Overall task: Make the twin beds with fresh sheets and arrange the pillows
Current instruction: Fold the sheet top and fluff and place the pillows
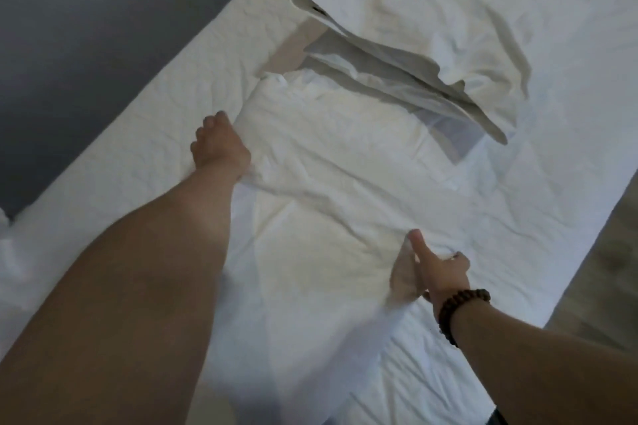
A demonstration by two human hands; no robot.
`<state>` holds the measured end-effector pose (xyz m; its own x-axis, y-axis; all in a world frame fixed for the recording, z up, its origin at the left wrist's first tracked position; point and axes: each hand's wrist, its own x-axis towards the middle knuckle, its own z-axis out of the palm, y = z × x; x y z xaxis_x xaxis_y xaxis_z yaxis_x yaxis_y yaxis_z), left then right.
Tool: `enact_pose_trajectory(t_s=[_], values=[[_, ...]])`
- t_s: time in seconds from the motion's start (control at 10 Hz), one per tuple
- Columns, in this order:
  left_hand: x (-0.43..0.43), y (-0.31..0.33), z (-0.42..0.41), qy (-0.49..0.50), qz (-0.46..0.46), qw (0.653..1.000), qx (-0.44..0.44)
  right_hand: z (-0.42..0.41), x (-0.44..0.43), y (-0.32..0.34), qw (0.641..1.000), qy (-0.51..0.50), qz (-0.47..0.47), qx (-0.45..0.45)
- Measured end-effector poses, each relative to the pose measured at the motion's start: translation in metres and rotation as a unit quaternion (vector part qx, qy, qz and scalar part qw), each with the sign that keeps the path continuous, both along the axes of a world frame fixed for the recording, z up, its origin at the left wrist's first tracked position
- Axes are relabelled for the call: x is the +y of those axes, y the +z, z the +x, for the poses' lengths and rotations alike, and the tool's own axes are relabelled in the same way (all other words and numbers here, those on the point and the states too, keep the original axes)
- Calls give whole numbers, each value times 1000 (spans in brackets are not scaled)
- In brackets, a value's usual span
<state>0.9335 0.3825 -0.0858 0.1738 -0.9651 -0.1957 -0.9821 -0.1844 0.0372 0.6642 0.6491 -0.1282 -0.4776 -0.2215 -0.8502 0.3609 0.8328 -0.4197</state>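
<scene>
- Pillow (331, 190) lies crumpled across the middle of the mattress (138, 134), its cover loose and wrinkled.
- Left hand (217, 145), on the side toward the mattress's left edge, has its fingers curled round the pillow's rim. Right hand (438, 269), toward the mattress's near end, pinches a fold of the cover, thumb raised.
- The right hand seems to hold only cloth, so a pull may stretch or shift the cover without moving the pillow.
- A folded sheet (431, 45) lies loose toward the mattress's far end. Swinging the pillow that way could drag or rumple it.
</scene>
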Motion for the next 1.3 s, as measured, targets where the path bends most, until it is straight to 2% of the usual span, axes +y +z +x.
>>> enact_pose_trajectory(t_s=[0.1,0.2,0.3,0.4,0.5,0.7,0.9,1.0,1.1,1.2,1.3], values=[[-22,24,-66,-186,-11,982,15,-30,-25,14,999,-48,-25,-4],[-38,28,-133,-353,53,930,-85,-52,-44,13,998,-49,-36,5],[-40,12,-180,-409,170,873,-205,-69,-55,-6,998,-32,-47,13],[-33,-20,-197,-426,227,840,-249,-81,-59,-24,998,-18,-61,-6],[-37,-37,-188,-397,228,849,-263,-86,-65,-43,998,21,-67,-2],[-33,-33,-138,-268,284,861,-325,-67,-78,-48,987,150,-64,11],[-20,-59,-135,-249,270,865,-340,-62,-75,-57,980,196,-25,-19],[-25,-54,-154,-228,281,877,-317,-80,-84,-53,976,213,-21,-46],[-45,-37,-184,-123,261,947,-140,-111,-96,-33,988,125,-65,-61],[-61,-5,-235,159,187,911,332,-151,-110,-9,984,0,-139,-111],[-76,20,-280,313,191,680,635,-185,-129,10,973,-31,-179,-145]])
